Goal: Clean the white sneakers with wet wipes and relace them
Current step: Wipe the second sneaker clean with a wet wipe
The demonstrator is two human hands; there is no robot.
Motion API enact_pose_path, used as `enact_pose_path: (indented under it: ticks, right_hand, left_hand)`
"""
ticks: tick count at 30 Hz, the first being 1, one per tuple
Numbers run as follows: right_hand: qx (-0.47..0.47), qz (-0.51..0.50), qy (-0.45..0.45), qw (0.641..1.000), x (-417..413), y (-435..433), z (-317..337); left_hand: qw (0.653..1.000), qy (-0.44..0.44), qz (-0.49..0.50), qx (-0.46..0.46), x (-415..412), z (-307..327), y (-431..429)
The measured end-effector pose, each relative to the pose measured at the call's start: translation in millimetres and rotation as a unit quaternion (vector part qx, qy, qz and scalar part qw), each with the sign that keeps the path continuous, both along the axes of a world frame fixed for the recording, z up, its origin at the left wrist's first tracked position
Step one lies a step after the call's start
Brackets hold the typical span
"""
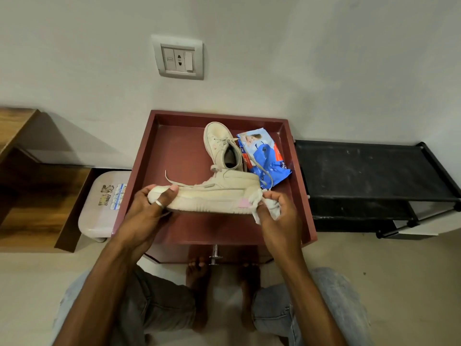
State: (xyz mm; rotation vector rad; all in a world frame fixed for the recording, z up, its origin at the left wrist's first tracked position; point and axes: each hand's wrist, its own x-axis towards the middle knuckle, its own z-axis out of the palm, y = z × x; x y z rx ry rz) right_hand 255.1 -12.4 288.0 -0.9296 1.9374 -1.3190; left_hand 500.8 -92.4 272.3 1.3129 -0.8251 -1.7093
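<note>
I hold one white sneaker [214,193] on its side above the maroon tray-top table [154,156], sole toward me. My left hand [152,206] grips its toe end. My right hand [277,211] pinches a crumpled white wet wipe [259,203] against the heel, by a pink patch. Loose laces trail from this shoe. The second white sneaker [219,146] lies in the tray behind it, toe pointing to the wall, partly laced. A blue wet-wipes pack [264,156] lies to its right.
A black shelf rack [369,171] stands right of the table. A pale plastic stool [99,203] and a wooden cabinet [32,176] are on the left. A wall socket [178,58] sits above. My bare feet [199,283] rest under the table.
</note>
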Motion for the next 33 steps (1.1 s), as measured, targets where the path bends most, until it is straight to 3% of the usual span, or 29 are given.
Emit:
enact_pose_path:
  ticks: [3, 8, 16, 20, 25, 29, 33]
  right_hand:
    - [-0.062, 0.002, -0.059, 0.996, 6, 4, 21]
    - [-0.114, 0.020, -0.005, 0.993, 37, 15, 51]
    - [-0.199, 0.009, 0.051, 0.979, 58, 20, 70]
    - [-0.204, 0.034, 0.141, 0.968, 75, 25, 71]
    - [-0.159, 0.023, 0.347, 0.924, 76, 19, 55]
    - [-0.123, 0.006, 0.240, 0.963, 58, 5, 45]
    - [-0.157, -0.016, 0.137, 0.978, 72, 20, 55]
  left_hand:
    - [0.997, 0.067, 0.023, -0.019, 5, 4, -2]
    - [0.965, 0.232, 0.112, -0.048, -9, 20, 2]
    - [0.932, 0.353, 0.003, -0.081, -41, 37, 12]
    - [0.923, 0.382, 0.018, -0.053, -60, 39, 22]
    - [0.925, 0.367, 0.093, -0.041, -59, 38, 26]
    - [0.922, 0.370, 0.101, -0.051, -62, 40, 29]
    - [0.930, 0.347, 0.119, -0.035, -64, 39, 27]
